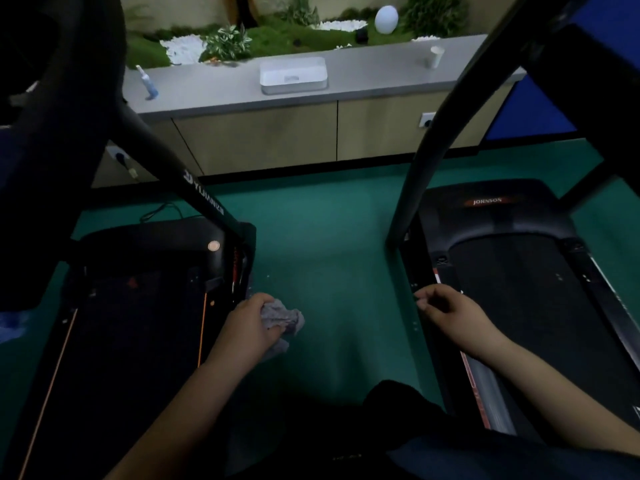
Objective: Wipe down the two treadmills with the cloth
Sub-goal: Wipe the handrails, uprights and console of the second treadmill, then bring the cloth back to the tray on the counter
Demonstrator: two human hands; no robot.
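Head view: the grey cloth is crumpled in the left hand, its grip curled round the cloth, just right of the left treadmill at its side rail, above the green floor. The right hand hangs over the near left edge of the right treadmill, fingers loosely curled, holding nothing. Far back, a table carries a white tray, a bottle and a cup.

Pretty dim down low, both treadmill decks are nearly black and the green floor is murky. The only bright part is the grey table at the back. Soft overall, and the uprights bow from wide-angle distortion.
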